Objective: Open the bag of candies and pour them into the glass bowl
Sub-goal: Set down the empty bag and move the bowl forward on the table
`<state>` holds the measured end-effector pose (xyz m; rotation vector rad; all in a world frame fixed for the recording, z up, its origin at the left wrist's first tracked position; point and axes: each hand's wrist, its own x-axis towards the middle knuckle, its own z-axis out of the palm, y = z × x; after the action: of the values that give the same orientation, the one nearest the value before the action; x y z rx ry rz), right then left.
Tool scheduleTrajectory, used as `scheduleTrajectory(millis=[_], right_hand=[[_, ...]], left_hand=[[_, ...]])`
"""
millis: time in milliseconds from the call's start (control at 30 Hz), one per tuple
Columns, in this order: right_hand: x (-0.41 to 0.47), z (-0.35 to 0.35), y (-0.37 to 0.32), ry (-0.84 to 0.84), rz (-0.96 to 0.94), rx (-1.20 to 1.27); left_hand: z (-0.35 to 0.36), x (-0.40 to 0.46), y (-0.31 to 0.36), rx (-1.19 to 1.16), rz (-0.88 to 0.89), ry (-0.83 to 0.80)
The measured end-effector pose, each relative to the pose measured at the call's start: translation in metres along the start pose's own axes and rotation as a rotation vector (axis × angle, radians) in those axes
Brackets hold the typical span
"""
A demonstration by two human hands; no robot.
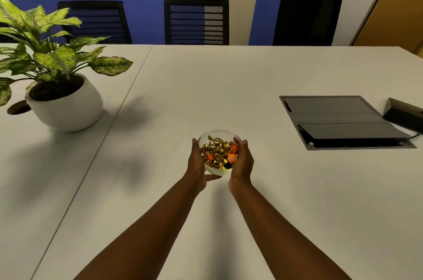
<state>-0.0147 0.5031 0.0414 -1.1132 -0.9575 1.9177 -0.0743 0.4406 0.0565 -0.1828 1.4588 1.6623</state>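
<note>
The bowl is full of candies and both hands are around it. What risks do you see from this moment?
1. The candies are heaped about to the rim of the glass bowl, so tilting or lifting it quickly may spill some onto the table.
2. The left hand and right hand grip only the smooth sides; the bowl might slip.
3. No bag is in view, so whether candies remain unpoured cannot be checked.

Both hands cover the glass bowl's [219,133] sides; print on the orange candies [232,158] beside the right hand [242,162] is too small to read.
</note>
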Motion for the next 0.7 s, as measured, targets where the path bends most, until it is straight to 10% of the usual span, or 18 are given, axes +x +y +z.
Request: scheduleTrajectory(millis=[700], right_hand=[[0.164, 0.064, 0.015, -0.039, -0.008, -0.052]], left_hand=[[0.022, 0.155, 0.06, 0.182, 0.152, 0.051]])
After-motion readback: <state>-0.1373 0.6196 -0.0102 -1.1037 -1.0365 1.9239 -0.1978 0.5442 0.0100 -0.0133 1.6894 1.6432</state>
